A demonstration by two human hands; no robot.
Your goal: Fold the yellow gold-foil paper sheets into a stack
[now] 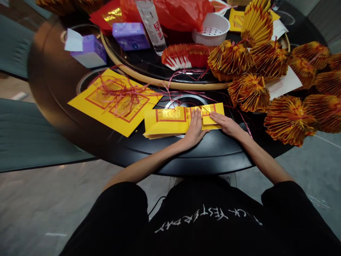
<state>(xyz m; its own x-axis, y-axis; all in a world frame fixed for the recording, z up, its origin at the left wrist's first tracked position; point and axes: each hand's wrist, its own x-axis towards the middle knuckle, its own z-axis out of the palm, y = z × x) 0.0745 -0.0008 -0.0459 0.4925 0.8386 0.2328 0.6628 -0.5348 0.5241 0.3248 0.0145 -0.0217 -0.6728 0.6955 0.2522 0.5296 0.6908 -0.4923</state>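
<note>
Left hand [195, 131] flat, fingers extended over the middle of a folded joss-paper stack [169, 122], right hand [227, 124] likewise on its right end, neither seen gripping, joss sheets [133, 119] under pink strings [119, 91] left of the stack, bottle [151, 23] behind it, pleated gold-paper fans [289, 119] to its right.

Left hand [195, 131] is covering part of the folded yellow paper [167, 126], and fingers are masking some print. Right hand [227, 124] is hiding one end of the small folded flap [208, 120]. Tangled pink strings [119, 90] are obscuring the design on the yellow sheet [106, 119]; its characters are proving too small to read. Clear bottle [151, 23] and red plastic bag [178, 16] are running past the top edge. Gold paper fans [329, 82] are being cropped at right; blurred fans [57, 5] are leaving at top left. Black shirt [205, 231] is extending below frame, folds hiding some lettering.
</note>
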